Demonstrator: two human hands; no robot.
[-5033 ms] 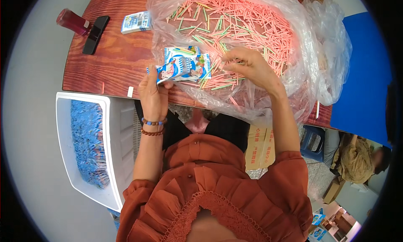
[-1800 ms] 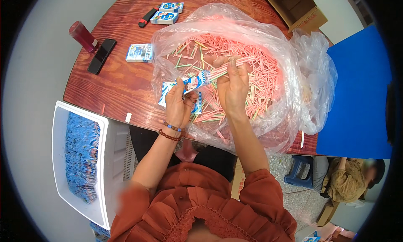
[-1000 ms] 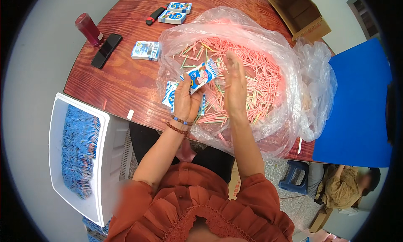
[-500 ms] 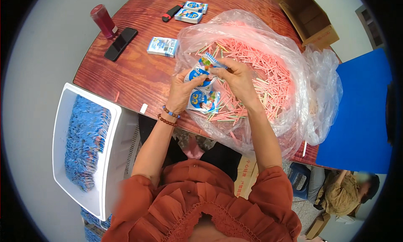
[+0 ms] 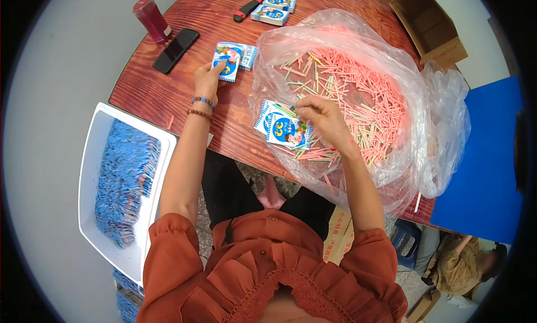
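My left hand [image 5: 208,81] is closed on a small blue-and-white printed packet [image 5: 226,62], thumb on its face. That packet overlaps another packet [image 5: 248,59] lying on the table. To the right, my right hand [image 5: 330,121] is closed in a pinch at the upper edge of more blue-and-white packets [image 5: 285,127]. What its fingertips hold, if anything, I cannot make out. These packets lie on the near left part of a large clear plastic bag [image 5: 274,46], spread open. Many thin pink sticks [image 5: 375,93], with some pale green ones, lie in the bag.
Further back are two packet stacks [image 5: 270,15], a red-and-black cutter [image 5: 246,10], a black phone [image 5: 176,50] and a red bottle [image 5: 151,19]. A white bin [image 5: 86,172] of blue packets stands at left. Open carton [image 5: 442,46] and blue board [image 5: 475,166] are at right. A person [image 5: 456,267] sits lower right.
My hands have parted. The left has carried a packet leftward and away to the packet on the table; the right has let go of it and stays over the bag. The view has shifted slightly.
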